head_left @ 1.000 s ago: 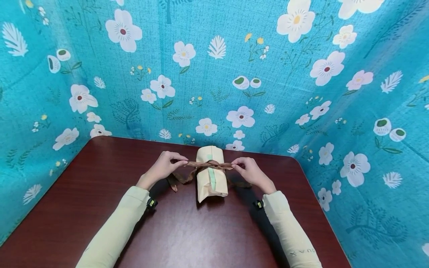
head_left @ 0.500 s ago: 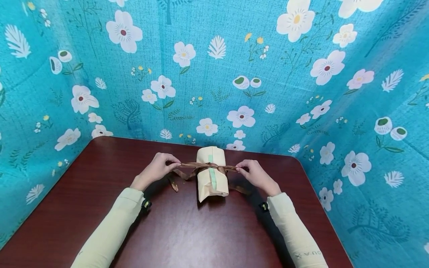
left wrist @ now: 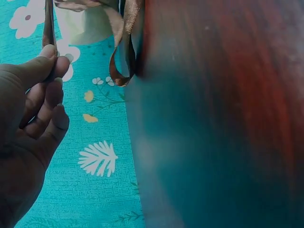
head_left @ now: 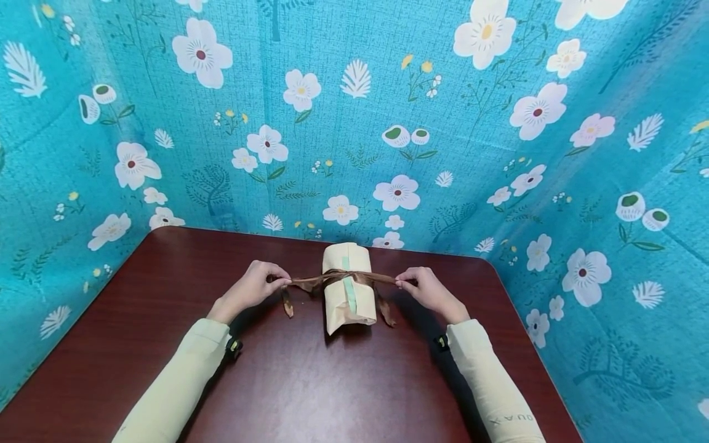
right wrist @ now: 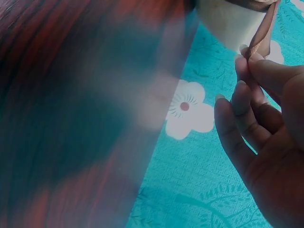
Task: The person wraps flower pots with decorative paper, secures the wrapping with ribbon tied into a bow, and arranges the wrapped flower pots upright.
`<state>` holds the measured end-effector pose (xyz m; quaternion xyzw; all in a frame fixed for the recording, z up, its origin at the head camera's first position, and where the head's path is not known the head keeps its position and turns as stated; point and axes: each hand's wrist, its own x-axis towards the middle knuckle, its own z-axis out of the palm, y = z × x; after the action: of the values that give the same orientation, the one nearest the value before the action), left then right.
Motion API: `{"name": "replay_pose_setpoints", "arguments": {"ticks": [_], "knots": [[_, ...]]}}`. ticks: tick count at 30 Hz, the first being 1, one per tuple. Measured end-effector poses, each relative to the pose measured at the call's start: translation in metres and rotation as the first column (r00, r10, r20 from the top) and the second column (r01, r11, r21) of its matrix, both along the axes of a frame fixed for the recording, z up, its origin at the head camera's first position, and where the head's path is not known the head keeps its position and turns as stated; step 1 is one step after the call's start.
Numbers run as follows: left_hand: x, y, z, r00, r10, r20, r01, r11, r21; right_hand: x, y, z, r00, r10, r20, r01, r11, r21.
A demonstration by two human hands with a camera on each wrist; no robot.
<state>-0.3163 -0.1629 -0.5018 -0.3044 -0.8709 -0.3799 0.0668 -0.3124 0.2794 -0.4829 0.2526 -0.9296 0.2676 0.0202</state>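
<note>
A cream paper-wrapped package with a green strip down its top lies near the back of the table. Round its middle runs a brown ribbon, crossed on top, where I cannot tell a knot from a twist. My left hand pinches the ribbon between thumb and forefinger to the left of the package. On the other side my right hand pinches it likewise. The stretch between them looks taut. Loose ribbon ends hang on both sides. In the left wrist view, a ribbon loop dangles beside the package.
The dark red-brown table has a glossy top. Behind it and at both sides hangs a turquoise floral cloth, close to the back edge. Each wrist wears a small black device, such as the left one.
Both hands have moved apart, left hand leftward and right hand rightward, drawing the ribbon out. The bow-like bunch on top has shrunk. The right loose end now hangs lower beside the package.
</note>
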Motion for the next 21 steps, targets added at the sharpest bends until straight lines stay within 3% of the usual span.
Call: {"name": "replay_pose_setpoints", "arguments": {"ticks": [10,15,21], "knots": [[0.003,-0.008,-0.014,1.000,0.008,-0.024,-0.010,0.995,-0.096,0.002,0.016,-0.009,0.999,0.008,0.040,-0.009,1.000,0.022],[0.002,-0.007,-0.009,1.000,-0.021,-0.009,0.020,0.992,-0.121,0.002,0.021,-0.009,0.998,0.018,0.065,-0.020,1.000,0.019],[0.000,-0.007,-0.005,0.999,-0.040,0.013,0.041,0.989,-0.141,-0.001,0.029,-0.009,0.995,0.089,0.044,-0.089,0.996,-0.012]]}}
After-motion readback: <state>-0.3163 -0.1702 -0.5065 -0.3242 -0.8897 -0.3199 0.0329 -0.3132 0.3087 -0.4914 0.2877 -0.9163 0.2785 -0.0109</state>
